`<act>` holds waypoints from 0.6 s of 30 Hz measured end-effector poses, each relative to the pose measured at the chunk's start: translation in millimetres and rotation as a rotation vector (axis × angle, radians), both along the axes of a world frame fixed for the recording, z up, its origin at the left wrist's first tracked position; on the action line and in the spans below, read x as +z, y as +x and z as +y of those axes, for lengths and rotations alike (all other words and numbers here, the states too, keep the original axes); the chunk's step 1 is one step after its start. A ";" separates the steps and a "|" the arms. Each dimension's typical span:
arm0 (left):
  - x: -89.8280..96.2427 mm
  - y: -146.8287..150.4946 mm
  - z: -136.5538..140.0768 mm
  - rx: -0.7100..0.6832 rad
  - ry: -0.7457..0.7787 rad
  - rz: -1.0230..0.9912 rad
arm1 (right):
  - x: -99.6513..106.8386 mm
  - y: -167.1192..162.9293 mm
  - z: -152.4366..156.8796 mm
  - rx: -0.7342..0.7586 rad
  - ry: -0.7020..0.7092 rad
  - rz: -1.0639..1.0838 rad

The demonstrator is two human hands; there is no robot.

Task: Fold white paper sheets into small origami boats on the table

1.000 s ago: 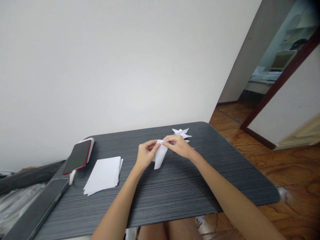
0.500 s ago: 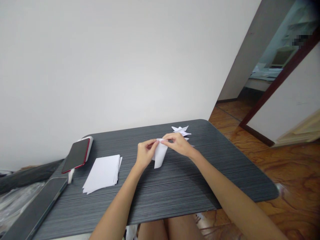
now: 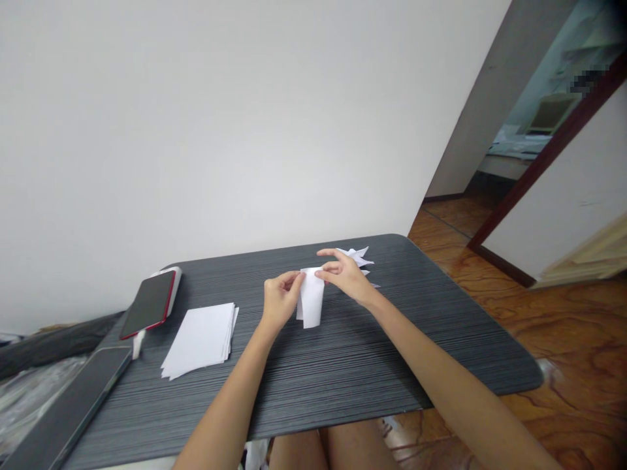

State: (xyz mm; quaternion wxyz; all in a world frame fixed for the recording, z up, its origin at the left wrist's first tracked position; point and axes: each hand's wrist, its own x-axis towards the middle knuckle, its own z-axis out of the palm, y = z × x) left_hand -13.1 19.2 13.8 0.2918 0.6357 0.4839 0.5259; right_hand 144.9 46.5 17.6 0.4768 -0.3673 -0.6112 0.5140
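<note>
A folded sheet of white paper [image 3: 312, 301] hangs between my two hands above the dark table. My left hand [image 3: 281, 297] pinches its upper left edge between thumb and fingers. At its upper right corner, my right hand [image 3: 347, 277] grips the paper with the thumb and a finger, while the index finger sticks out above it. Just behind my right hand lie several pointed folded white paper shapes [image 3: 361, 256], partly covered by that hand.
On the left of the dark striped table [image 3: 372, 385] lies a stack of white paper sheets [image 3: 198, 339]. Farther left are a red-edged phone [image 3: 148, 303] propped on a white object, and a larger dark device [image 3: 73, 405]. A white wall [image 3: 245, 130] stands behind.
My right index finger has lifted off the paper and stretched out. The paper has shifted slightly left and turned, showing more of its broad face. My left hand has moved a little left.
</note>
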 end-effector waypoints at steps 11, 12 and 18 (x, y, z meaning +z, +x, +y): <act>0.6 3.9 0.0 0.027 -0.051 -0.124 | -0.2 -5.2 -0.5 -0.058 -0.148 0.099; 1.0 4.1 0.0 0.039 -0.049 -0.127 | -0.3 -5.8 -2.1 -0.022 -0.163 0.089; 5.6 2.3 0.6 0.091 -0.033 -0.107 | -0.9 -6.8 -8.8 0.147 -0.257 -0.030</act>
